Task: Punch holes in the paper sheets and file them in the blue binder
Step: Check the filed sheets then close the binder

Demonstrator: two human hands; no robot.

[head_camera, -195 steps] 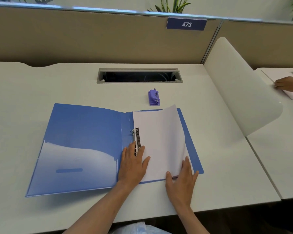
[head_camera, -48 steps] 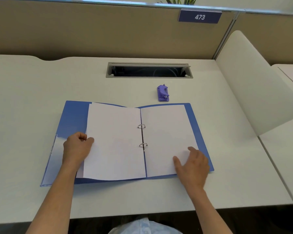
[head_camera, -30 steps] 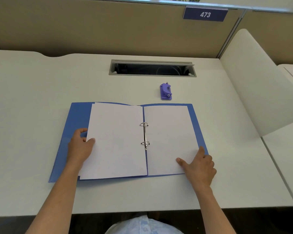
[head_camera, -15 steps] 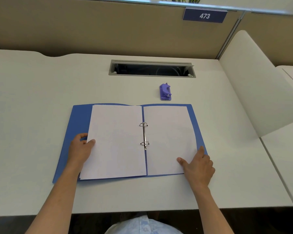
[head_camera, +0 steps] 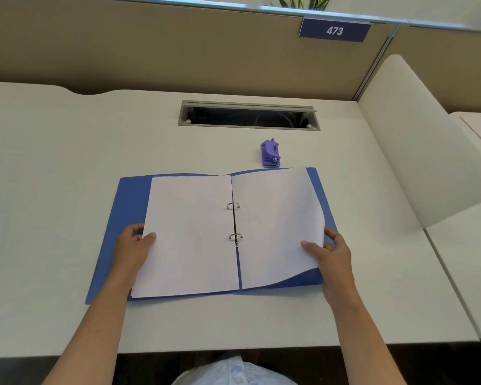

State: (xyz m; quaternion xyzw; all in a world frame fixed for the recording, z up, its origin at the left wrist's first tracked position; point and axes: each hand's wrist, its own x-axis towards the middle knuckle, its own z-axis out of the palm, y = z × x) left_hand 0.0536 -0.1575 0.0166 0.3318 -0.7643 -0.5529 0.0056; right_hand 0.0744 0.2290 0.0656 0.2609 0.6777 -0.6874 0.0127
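Nearest the camera, both forearms reach over the front edge of the white worktop [head_camera: 372,301] to the open blue binder [head_camera: 122,218]. The left hand [head_camera: 132,247] pinches the outer edge of the left sheet [head_camera: 189,234], thumb on top and fingers tucked beneath. The right hand [head_camera: 331,257] grasps the outer edge of the right sheet [head_camera: 275,223], thumb on the page and fingers behind it — that edge is lifted, the near corner curling up so the blue cover shows below it.

Judging from this, the punching is done and the filing step is nearly complete: both sheets sit threaded on the two metal rings [head_camera: 233,220] at the spine, which look shut, one sheet on each side. The next move probably calls for turning or settling the lifted page without tearing its holes at the rings, then folding a cover over to close the binder.

The binder holds nothing else that can be seen; how many sheets lie in each stack cannot be told.

Just beyond its far edge stands the purple hole punch [head_camera: 271,154], untouched — and farther back, a cable slot [head_camera: 247,115] is set into the worktop before the partition.
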